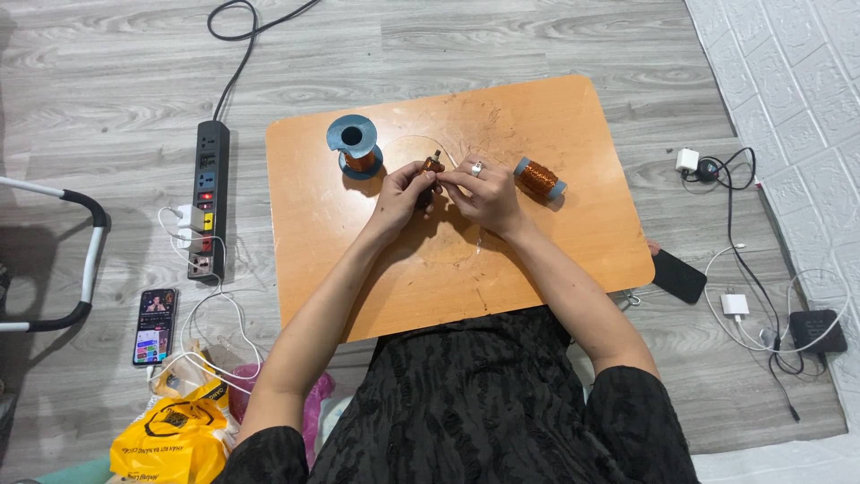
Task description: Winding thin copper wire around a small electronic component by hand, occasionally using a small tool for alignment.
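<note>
Left hand (400,190) and right hand (481,190) pinched together on a small copper-wound bobbin (433,166) above the scuffed orange wooden table (358,278); fingers hid its lower half; upright blue-flanged copper-wire spool (355,146) stood nearby.

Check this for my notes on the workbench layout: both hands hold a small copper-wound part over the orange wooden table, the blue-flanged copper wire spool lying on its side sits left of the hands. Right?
Not quite. In the head view, the blue-flanged copper wire spool lying on its side sits right of the hands, beside the right hand. The left hand and right hand do hold the small copper-wound part over the orange wooden table.
</note>
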